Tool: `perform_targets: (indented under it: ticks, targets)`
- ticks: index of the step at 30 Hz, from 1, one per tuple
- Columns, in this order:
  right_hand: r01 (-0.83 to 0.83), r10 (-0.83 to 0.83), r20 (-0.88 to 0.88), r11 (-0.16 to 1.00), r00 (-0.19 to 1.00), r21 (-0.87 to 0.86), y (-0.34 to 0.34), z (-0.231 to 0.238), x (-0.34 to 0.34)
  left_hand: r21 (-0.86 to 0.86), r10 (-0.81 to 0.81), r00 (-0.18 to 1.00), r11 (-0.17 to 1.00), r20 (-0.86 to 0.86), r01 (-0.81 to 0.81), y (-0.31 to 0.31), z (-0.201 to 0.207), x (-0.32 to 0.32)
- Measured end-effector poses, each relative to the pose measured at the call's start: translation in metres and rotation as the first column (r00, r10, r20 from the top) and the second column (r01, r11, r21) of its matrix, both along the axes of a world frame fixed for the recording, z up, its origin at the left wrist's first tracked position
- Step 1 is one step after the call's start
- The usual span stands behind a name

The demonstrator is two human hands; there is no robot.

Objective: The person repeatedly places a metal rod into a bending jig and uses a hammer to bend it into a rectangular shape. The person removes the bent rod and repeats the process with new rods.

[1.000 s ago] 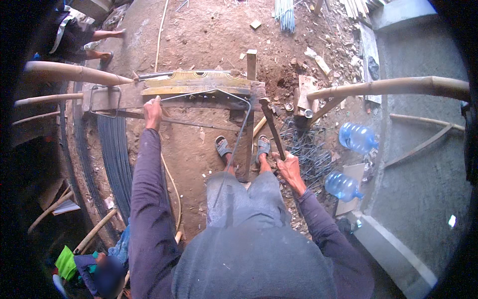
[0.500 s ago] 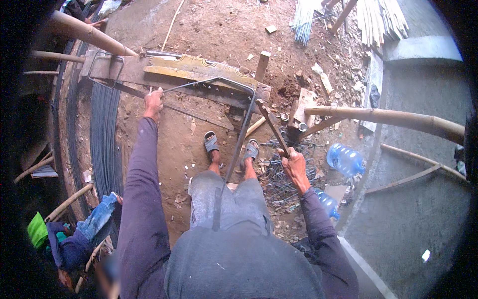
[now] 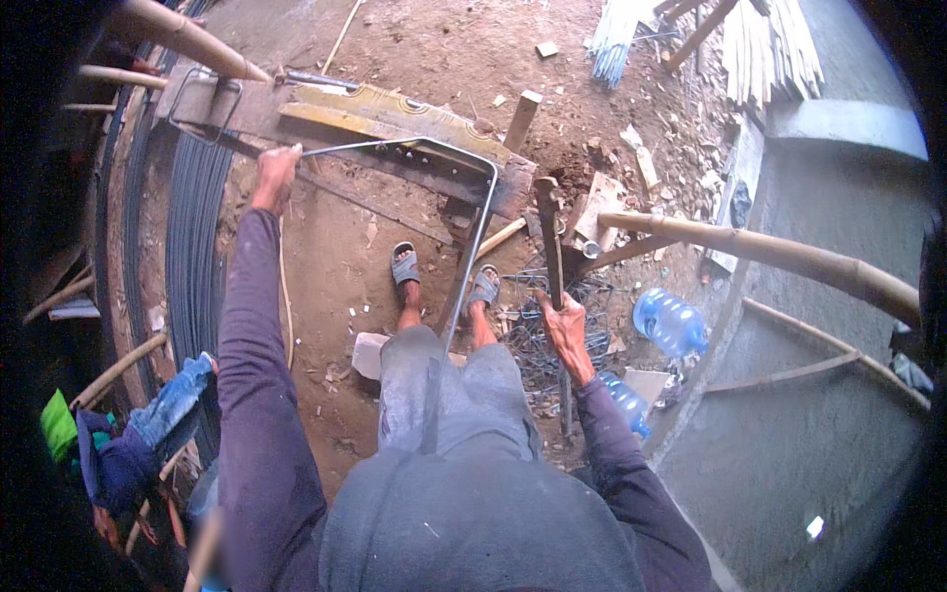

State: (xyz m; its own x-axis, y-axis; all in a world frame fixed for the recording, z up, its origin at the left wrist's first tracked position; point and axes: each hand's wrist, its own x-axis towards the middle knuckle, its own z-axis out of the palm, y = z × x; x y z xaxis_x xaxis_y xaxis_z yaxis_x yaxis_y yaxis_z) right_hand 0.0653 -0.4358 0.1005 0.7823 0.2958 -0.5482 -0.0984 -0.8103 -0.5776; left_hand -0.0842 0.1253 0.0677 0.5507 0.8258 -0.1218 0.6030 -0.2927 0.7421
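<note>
My left hand [image 3: 277, 176] is closed around one end of a bent steel rod [image 3: 363, 146]. The rod runs right across a plank bench [image 3: 252, 120], then turns sharply at its right end and comes down toward my legs. In my right hand [image 3: 564, 331] is a long rusty bending bar [image 3: 548, 232] with a notched head, gripped around its shaft. Its head stands just right of the bench end, apart from the rod. A rectangular bent rod frame [image 3: 205, 104] lies over the bench's left end.
Bamboo poles [image 3: 769, 237] jut in from both sides. Bundled steel rods [image 3: 192, 237] lie at left, near another person [image 3: 128, 454]. At right are a tangle of bent rod pieces [image 3: 528, 345], blue water jugs [image 3: 671, 323] and a grey cement surface [image 3: 789, 424]. A pale block [image 3: 370, 355] sits near my legs.
The bending bar has swung away from the rod's corner to the right and now points more upright. My left hand and the rod have shifted slightly left and up.
</note>
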Motion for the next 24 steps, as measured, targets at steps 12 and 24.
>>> perform_targets:
  ticks: [12,24]
  targets:
    - [0.004,0.006,-0.036,0.965,0.999,0.261,0.039,0.027,0.007,-0.035,0.091,0.996,0.995,-0.009,-0.092,-0.035,0.097,0.006]
    - [-0.001,0.022,-0.056,0.937,0.998,0.351,0.031,0.011,-0.015,-0.238,0.168,0.981,0.953,-0.098,-0.187,-0.05,0.049,-0.037]
